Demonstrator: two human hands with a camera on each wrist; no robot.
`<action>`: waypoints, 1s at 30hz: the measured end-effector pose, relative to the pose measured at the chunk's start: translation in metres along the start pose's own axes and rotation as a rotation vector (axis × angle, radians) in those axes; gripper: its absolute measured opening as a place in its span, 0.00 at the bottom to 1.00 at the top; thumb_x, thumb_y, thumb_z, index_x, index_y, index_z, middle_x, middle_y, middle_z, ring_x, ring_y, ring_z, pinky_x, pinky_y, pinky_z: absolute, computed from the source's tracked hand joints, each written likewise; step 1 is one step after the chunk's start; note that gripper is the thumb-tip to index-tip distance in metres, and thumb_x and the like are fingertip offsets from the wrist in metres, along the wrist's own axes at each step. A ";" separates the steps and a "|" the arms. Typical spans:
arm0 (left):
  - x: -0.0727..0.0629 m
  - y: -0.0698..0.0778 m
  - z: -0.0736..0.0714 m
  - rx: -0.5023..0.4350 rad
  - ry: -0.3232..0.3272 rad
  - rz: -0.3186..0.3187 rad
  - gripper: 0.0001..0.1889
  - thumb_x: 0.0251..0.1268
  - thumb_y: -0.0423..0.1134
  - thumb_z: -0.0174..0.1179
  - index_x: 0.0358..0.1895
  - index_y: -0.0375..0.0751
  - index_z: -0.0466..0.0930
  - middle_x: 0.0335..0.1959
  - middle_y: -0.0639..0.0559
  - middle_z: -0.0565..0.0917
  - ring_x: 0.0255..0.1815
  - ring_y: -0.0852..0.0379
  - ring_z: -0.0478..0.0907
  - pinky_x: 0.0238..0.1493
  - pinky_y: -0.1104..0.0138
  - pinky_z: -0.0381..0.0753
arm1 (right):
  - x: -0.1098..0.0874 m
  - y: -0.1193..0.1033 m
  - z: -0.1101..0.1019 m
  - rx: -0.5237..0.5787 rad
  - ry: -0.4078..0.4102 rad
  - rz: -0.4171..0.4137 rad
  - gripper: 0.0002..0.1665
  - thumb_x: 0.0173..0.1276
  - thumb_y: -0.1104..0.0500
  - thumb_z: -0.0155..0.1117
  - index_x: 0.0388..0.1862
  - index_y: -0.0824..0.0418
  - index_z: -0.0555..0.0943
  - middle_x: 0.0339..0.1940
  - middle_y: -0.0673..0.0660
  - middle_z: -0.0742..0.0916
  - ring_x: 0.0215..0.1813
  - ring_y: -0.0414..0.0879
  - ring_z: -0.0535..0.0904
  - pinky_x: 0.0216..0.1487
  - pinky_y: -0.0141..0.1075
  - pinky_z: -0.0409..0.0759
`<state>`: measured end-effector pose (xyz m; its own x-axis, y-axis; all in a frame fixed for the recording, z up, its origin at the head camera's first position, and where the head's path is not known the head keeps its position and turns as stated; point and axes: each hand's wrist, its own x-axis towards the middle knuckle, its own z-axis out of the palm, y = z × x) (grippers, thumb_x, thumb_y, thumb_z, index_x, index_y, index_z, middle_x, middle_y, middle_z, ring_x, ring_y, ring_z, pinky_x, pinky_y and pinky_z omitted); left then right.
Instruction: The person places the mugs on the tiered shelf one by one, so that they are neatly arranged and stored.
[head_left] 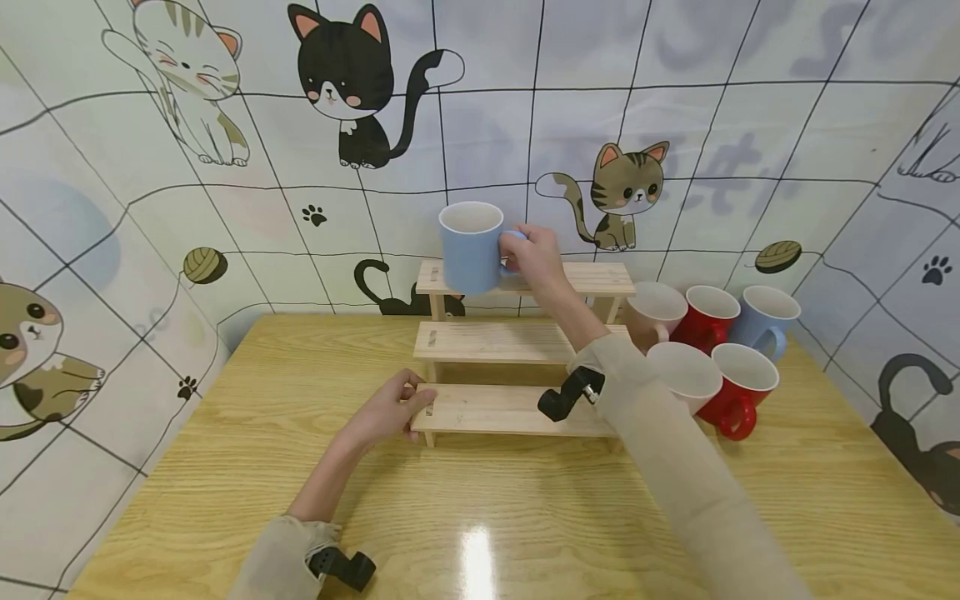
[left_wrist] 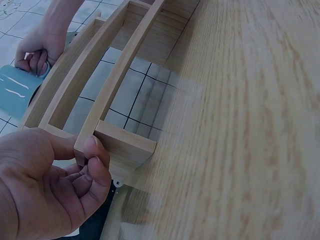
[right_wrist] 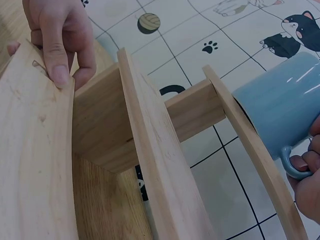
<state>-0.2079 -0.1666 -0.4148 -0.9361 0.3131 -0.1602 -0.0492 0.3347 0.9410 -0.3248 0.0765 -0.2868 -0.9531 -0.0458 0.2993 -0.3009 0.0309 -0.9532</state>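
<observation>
A light blue mug (head_left: pixel 471 252) is upright at the left end of the top board of a three-step wooden rack (head_left: pixel 495 342). My right hand (head_left: pixel 534 257) grips its handle, with the fingers curled through it in the right wrist view. A narrow dark gap shows under part of the mug's base (right_wrist: pixel 280 100); whether it fully rests on the board I cannot tell. My left hand (head_left: pixel 390 407) pinches the left end of the bottom board, thumb on top and fingers curled beneath, as the left wrist view (left_wrist: pixel 60 185) shows.
Right of the rack stand several mugs in two rows: pale pink mugs (head_left: pixel 682 372), red mugs (head_left: pixel 738 383) and another light blue mug (head_left: pixel 765 317). My right forearm passes over the rack's right side. A cat-patterned cloth (head_left: pixel 495 142) hangs behind the wooden table (head_left: pixel 247 400).
</observation>
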 end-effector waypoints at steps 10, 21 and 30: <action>-0.002 0.000 0.000 -0.002 -0.008 0.020 0.13 0.80 0.38 0.54 0.52 0.31 0.65 0.27 0.47 0.70 0.19 0.55 0.71 0.28 0.62 0.83 | 0.010 0.004 0.006 -0.010 -0.028 -0.022 0.16 0.59 0.68 0.52 0.16 0.58 0.61 0.14 0.50 0.66 0.25 0.47 0.62 0.33 0.35 0.64; -0.002 0.000 -0.002 -0.003 -0.017 0.019 0.15 0.80 0.40 0.53 0.54 0.31 0.64 0.26 0.48 0.68 0.19 0.54 0.70 0.29 0.60 0.84 | 0.016 0.003 0.010 -0.024 -0.014 -0.027 0.16 0.57 0.68 0.53 0.14 0.57 0.64 0.14 0.52 0.68 0.25 0.48 0.65 0.31 0.34 0.62; -0.002 -0.001 -0.002 -0.014 -0.016 0.003 0.14 0.80 0.40 0.53 0.54 0.32 0.64 0.27 0.47 0.69 0.19 0.54 0.70 0.29 0.62 0.84 | 0.017 0.001 0.008 -0.038 -0.044 -0.005 0.15 0.60 0.69 0.53 0.16 0.58 0.65 0.16 0.53 0.68 0.29 0.51 0.65 0.34 0.35 0.63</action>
<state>-0.2072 -0.1694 -0.4146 -0.9307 0.3278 -0.1623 -0.0519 0.3210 0.9457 -0.3408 0.0682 -0.2831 -0.9495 -0.0897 0.3007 -0.3071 0.0684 -0.9492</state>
